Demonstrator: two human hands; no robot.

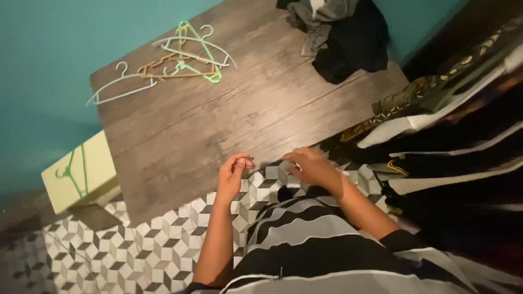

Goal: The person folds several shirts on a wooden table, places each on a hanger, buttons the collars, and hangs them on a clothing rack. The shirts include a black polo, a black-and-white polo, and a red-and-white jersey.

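My left hand [233, 173] hovers at the near edge of a brown wooden table [218, 117], its fingers pinched together with nothing visible in them. To its right my right hand [308, 165] is held over the patterned floor by the table's edge, fingers curled; whether it holds something small is too blurred to tell. Both forearms reach out over my black-and-grey striped top [321, 245]. Neither hand touches the hangers or the clothes.
Several plastic hangers [180, 54], white, orange and green, lie on the table's far left. A heap of dark and grey clothes [343, 32] sits at its far right. A green hanger [76, 169] rests on a pale yellow box. Hanging garments [452, 136] fill the right side.
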